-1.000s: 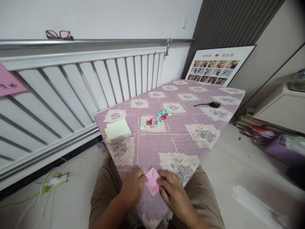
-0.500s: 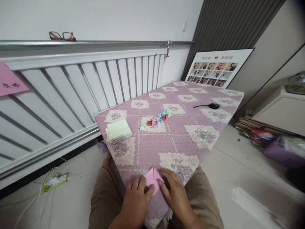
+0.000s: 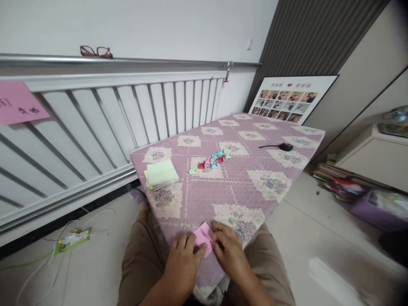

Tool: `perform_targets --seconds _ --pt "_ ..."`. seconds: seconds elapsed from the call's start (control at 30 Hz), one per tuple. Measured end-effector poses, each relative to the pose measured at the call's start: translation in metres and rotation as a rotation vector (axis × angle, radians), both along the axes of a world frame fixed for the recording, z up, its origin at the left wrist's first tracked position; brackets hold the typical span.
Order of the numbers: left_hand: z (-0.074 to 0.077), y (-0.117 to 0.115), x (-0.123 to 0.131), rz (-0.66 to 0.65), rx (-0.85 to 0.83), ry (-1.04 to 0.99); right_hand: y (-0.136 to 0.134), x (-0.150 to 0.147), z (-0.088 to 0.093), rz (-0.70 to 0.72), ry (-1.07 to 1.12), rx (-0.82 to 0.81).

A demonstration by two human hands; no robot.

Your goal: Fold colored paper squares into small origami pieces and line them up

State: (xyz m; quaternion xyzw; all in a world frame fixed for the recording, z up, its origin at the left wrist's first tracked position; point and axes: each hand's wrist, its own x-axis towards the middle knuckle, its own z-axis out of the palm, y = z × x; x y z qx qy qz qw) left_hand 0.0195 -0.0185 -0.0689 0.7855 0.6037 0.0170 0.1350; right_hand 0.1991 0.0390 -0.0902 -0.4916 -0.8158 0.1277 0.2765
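A small square of pink folded paper [image 3: 203, 233] lies near the close corner of the cloth-covered table, one corner pointing away from me. My left hand [image 3: 182, 264] holds it down, thumb pressed on its lower part and fingers along its left edge. At the right edge, my right hand [image 3: 230, 251] has its fingers curled, thumb and forefinger pinching the paper's side corner. Farther up the table stands a cluster of several small folded paper pieces [image 3: 214, 164] in red, pink, blue and green. To the left sits a stack of coloured square paper [image 3: 162, 173], pale green on top.
The table [image 3: 207, 199] has a purple floral cloth and narrows toward me. A black object with a cord [image 3: 286, 146] lies on its right side. Beyond the left edge are a white radiator [image 3: 153, 106] and a power strip [image 3: 73, 241] on the floor.
My right hand's fingers have curled in and now pinch the paper's right corner. The slit at the paper's top no longer shows. My view has shifted slightly.
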Motion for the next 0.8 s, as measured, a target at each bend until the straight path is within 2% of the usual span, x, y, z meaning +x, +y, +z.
perform_targets --seconds 0.13,0.3,0.53,0.8 --pt "0.001 -0.001 -0.001 -0.004 0.018 -0.017 -0.002 0.006 0.001 0.106 -0.029 0.075" --pt "0.001 -0.002 0.001 0.033 0.06 -0.011 -0.006 0.008 0.008 0.164 -0.095 0.117" --pt "-0.002 -0.001 0.004 0.016 0.072 0.032 -0.009 0.012 0.005 0.187 -0.136 0.143" --pt "-0.006 -0.005 0.003 -0.02 0.041 0.047 -0.024 0.003 0.0 0.141 -0.111 0.222"
